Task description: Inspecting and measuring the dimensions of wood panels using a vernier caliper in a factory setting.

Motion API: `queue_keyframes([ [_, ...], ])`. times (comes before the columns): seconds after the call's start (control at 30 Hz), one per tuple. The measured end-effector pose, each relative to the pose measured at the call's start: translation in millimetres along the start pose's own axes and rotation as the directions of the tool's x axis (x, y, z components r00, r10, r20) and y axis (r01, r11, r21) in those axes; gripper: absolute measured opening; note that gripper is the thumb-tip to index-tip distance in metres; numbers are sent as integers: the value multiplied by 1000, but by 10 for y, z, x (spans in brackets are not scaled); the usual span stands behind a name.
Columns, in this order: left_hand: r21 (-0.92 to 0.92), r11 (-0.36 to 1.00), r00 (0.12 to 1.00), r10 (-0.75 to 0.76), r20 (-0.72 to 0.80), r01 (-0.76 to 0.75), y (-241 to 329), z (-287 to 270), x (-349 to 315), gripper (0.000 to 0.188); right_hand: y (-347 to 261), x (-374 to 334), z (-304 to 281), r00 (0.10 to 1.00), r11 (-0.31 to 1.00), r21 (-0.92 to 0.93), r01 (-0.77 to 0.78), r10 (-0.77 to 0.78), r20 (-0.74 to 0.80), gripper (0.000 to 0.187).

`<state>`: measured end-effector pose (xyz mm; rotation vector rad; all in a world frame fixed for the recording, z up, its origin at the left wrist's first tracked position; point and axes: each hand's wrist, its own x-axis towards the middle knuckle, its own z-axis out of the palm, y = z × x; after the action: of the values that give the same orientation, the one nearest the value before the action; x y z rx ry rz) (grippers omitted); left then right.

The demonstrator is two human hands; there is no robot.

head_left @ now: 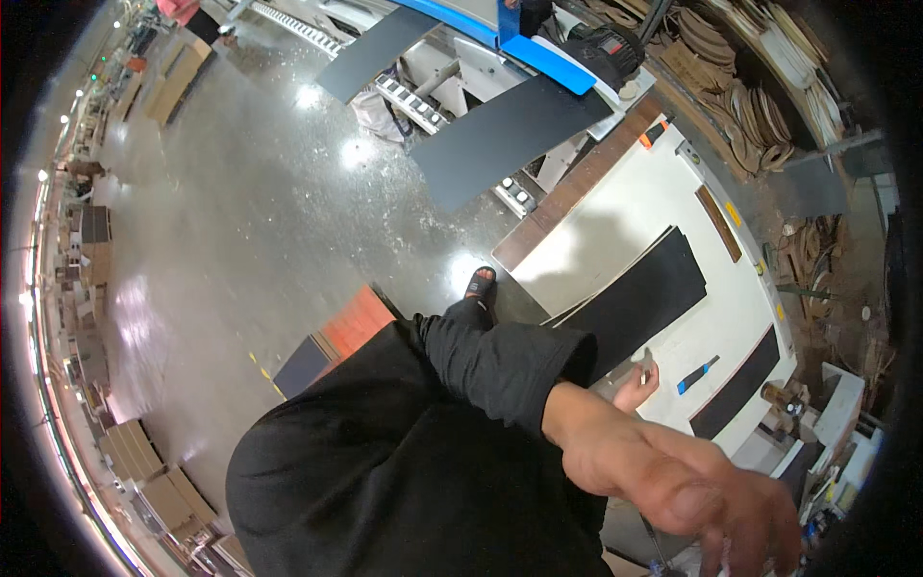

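Note:
My left hand (692,490) reaches across to the lower right, its fingers pointing down, apart and slightly blurred. Nothing shows in it, though its fingertips run toward the lower edge. Partly hidden behind the left forearm is my right hand (635,388), its visible fingers curled; what they hold, if anything, I cannot make out. Beside it lies a stack of black sheets (639,298) on the white worktable (577,250). A blue utility knife (697,375) rests to the right of that hand. Farther right is a narrow black strip (736,383).
Beyond the table stands a machine with a blue bar (548,64) and a large dark panel (510,135) across it. An orange-handled tool (654,133) and a brown strip (718,223) lie on the table. A reddish board stack (356,322) stands left. Coiled edging (750,120) fills shelving at right.

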<state>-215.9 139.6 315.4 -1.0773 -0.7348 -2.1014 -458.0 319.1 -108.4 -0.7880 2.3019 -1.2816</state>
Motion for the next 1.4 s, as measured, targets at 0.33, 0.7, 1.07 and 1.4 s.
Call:
queue_keyframes([
  [0.33,-67,987,989,146,19,-144,926,-24,-402,97,-1137,-5,1176,973,986,-34,165,-157,167,39],
  [0.7,-73,956,872,225,-434,-283,1681,418,-741,81,-2033,723,3822,819,945,250,-213,33,573,77],
  [1.07,539,772,775,98,-624,336,1860,-772,-2070,54,-2223,791,4103,585,704,186,-685,380,717,71],
  [1.4,433,-122,441,438,-784,893,2040,-1532,-3018,48,-2190,427,2265,979,932,-319,169,-120,166,50],
])
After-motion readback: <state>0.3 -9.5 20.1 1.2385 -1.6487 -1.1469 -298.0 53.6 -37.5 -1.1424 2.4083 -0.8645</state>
